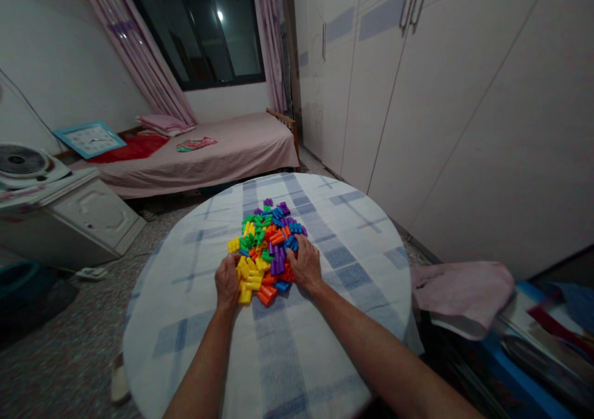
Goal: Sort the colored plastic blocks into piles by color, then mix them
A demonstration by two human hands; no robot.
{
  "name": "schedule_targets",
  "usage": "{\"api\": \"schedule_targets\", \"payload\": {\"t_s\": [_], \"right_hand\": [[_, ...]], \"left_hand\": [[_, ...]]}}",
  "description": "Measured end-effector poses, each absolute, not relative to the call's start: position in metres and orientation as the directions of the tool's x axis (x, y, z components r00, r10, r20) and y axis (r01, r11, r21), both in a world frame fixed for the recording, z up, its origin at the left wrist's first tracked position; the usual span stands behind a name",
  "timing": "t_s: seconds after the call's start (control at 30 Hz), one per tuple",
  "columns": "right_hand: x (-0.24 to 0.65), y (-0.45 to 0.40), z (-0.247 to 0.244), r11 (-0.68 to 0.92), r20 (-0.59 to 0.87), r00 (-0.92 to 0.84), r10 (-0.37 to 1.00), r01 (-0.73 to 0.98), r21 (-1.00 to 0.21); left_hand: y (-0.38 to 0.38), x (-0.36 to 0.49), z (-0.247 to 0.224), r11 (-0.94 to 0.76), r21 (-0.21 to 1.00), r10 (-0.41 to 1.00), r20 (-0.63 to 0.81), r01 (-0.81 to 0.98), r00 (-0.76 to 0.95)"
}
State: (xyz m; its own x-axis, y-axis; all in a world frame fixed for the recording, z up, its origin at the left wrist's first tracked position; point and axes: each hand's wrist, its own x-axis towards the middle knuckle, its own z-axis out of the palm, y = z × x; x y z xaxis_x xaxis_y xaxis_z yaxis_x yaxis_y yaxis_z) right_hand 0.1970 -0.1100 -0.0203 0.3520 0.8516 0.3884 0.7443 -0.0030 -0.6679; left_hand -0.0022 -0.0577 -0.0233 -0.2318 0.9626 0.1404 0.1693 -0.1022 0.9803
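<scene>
White wardrobe doors [445, 116] fill the right side of the room; one bed [223, 156] with a pink sheet lies far off, beyond the desk. A pink towel [464, 295] sits just beside the desk, to the right.

Round desk [352, 276], white cloth with blue checks, in the middle of the view. One heap of plastic pegs [269, 239] lies at its centre, its long axis running far to near. Pegs are short tubes, lying every which way. Too many to count exactly, several dozen at least, in five colours: yellow, green, blue, purple, orange.

Two hands, both the person's own, both on the near edge of the heap, well apart from each other. Heap lies forward of both. Left hand [227, 283] is beside the yellow pegs [245, 276] at the near-left edge. Right hand [305, 264] is against the purple pegs [278, 264], slightly farther in. Orange pegs [266, 294] lie between the hands at the near end.

Left fingers [232, 261] and right fingers [297, 246] are loosely spread and curved down onto the pegs. Cannot tell whether either hand pinches a peg.
</scene>
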Motion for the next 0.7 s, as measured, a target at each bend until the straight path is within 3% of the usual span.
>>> {"api": "schedule_targets", "payload": {"t_s": [0.7], "right_hand": [[0.1959,-0.1095,-0.0258,0.006,0.423,0.366,0.829,0.751,-0.660]], "left_hand": [[-0.0582,-0.0049,-0.0241,-0.065,0.990,0.972,0.092,0.127,-0.214]]}}
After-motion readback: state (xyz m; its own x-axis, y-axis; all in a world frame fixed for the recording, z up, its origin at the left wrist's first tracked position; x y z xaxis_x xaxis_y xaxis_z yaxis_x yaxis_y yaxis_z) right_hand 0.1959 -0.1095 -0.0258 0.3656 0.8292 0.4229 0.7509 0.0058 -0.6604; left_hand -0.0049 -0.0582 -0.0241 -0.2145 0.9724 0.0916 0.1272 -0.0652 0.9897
